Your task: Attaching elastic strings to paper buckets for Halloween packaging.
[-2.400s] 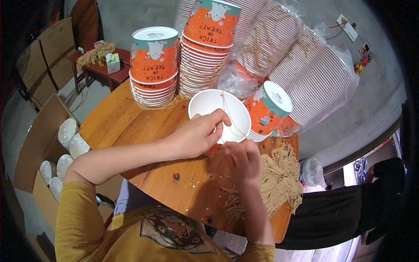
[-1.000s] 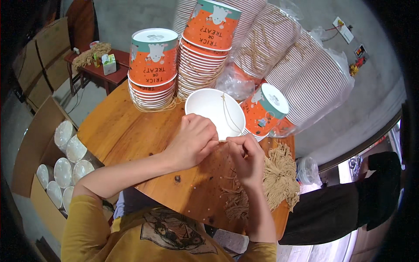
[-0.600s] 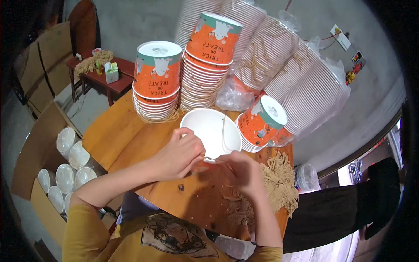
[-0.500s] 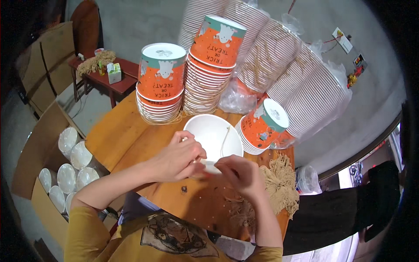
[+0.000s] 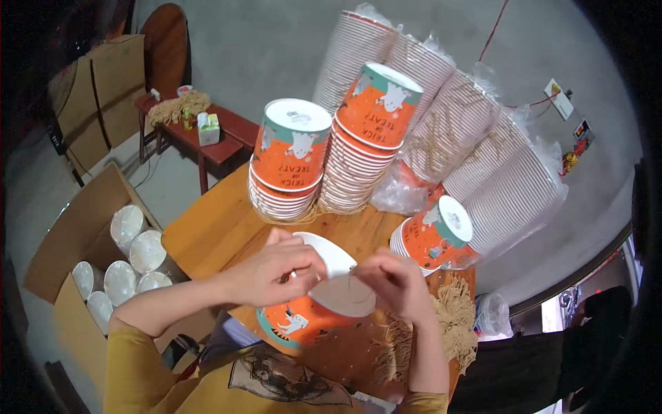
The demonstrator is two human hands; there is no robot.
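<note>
An orange paper bucket point(image 5: 293, 319) with a teal band and a white inside lies tilted between my hands, its base toward me. My left hand point(image 5: 269, 274) is closed on its rim at the left, thumb and fingers bent. At the opposite side of the rim, my right hand point(image 5: 401, 286) has its fingers pinched together. A thin cord seems to run from them into the bucket, though fingertips and motion blur partly hide it. Beside my right forearm lies a bundle of tan cords point(image 5: 455, 321) on the wooden table point(image 5: 207, 221).
Two upside-down bucket stacks, the left point(image 5: 289, 155) and the taller point(image 5: 372, 124), stand at the back with cords hanging. A shorter stack point(image 5: 434, 231) is at right, before bagged white-rimmed stacks point(image 5: 510, 186). A carton point(image 5: 76, 214) of wrapped buckets sits left; a red bench point(image 5: 221, 148) stands beyond.
The bucket has tipped from open end up to its orange side and base showing near me. Both hands stay at its rim. The whole view has shifted, with the surroundings lower and farther right.
</note>
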